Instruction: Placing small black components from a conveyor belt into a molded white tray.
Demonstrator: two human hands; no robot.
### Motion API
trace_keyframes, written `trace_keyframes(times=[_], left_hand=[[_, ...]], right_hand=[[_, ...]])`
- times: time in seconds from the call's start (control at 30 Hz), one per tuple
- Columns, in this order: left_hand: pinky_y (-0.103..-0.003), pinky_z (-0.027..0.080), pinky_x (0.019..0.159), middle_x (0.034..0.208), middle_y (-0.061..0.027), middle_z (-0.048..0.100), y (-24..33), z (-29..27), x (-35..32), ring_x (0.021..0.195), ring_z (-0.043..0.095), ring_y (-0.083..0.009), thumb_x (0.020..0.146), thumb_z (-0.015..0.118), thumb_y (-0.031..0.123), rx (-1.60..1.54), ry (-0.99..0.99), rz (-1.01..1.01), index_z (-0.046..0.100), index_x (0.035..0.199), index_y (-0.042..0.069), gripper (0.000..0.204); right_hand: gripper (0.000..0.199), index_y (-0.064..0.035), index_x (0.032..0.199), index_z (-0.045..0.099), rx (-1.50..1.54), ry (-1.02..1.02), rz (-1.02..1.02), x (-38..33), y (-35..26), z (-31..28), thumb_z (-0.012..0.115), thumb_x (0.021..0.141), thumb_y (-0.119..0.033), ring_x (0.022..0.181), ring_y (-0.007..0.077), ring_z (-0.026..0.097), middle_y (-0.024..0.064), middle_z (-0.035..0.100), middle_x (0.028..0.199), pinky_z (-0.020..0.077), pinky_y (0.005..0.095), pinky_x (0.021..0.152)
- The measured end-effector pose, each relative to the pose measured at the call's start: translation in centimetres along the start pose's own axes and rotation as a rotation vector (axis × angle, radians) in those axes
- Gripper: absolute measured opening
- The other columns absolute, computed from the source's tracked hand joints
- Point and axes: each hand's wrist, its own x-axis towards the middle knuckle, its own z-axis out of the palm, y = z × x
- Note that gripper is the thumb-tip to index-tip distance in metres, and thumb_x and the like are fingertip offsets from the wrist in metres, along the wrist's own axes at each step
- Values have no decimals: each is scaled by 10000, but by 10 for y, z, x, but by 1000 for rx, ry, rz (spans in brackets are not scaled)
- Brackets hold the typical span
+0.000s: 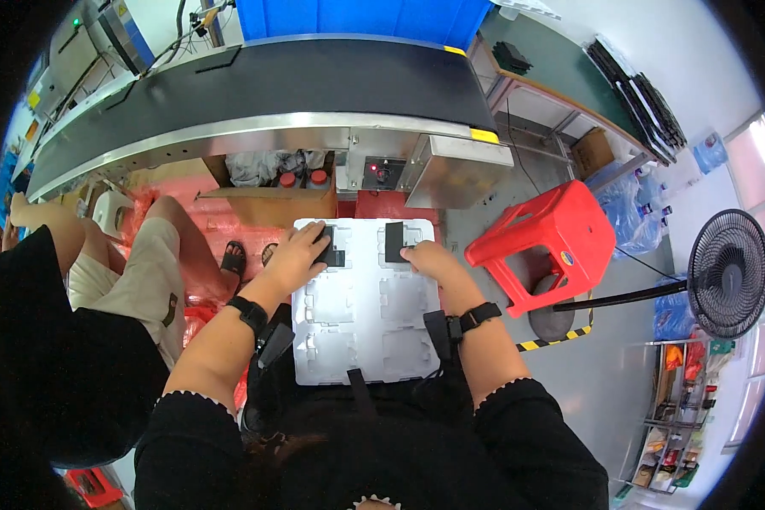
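Note:
A white moulded plastic tray (340, 297) with several shallow compartments rests on my lap. At its far left compartment, my left hand (295, 257) curls its fingers over the edge of a black flat piece (338, 258), partly covering it. In the far right compartment stands or lies a second black flat piece (394, 244); I cannot tell whether it is tilted. My right hand (431, 259) has its thumb and fingertips closed at that piece's right edge. The nearer compartments show bare white plastic.
A black conveyor belt (314, 81) with a metal frame runs across ahead, a blue bin (357, 19) behind it. To the right are a red stool (546, 238) and a black fan (728, 274). Another person (59, 340) sits close on my left. An open cardboard box (268, 206) sits under the conveyor.

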Motion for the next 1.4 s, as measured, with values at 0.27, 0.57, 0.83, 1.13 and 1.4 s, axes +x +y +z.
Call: trace_keyframes(times=[0.27,0.57,0.83,1.13,1.4], left_hand=[[-475,254,1000,1319,-129,373,16,12,-3,1248,320,-262,746,537,65,-134,-37,-60,530,1133,83,387],[-467,181,1037,1358,-135,307,34,35,-27,1265,288,-256,751,498,39,-10,86,-165,401,1245,78,504],[-393,353,919,1155,-301,445,41,72,-56,1084,445,-383,813,550,369,-660,403,-917,353,1211,-85,635],[-405,452,752,859,-261,594,15,43,-86,831,582,-382,831,495,399,-457,-49,-773,577,934,-50,468],[-294,438,617,659,-100,584,-44,-215,81,631,549,-146,831,542,284,-617,704,-386,610,783,-15,310]], right_hand=[[411,-19,617,518,429,-156,233,5,26,11,572,792,-387,396,158,426,60,499,532,321,325,359],[414,13,695,565,-110,268,152,-17,5,7,647,718,-392,588,308,556,126,589,684,451,421,551],[654,53,1126,411,245,660,191,-38,20,77,565,766,-472,956,381,531,287,521,1043,414,438,798],[615,74,1045,526,-226,-124,-22,-57,17,9,523,787,-484,909,391,560,265,576,975,437,423,778],[298,-20,791,627,-108,-18,-641,-65,-170,-240,578,777,-313,642,193,589,103,603,648,456,337,601]])
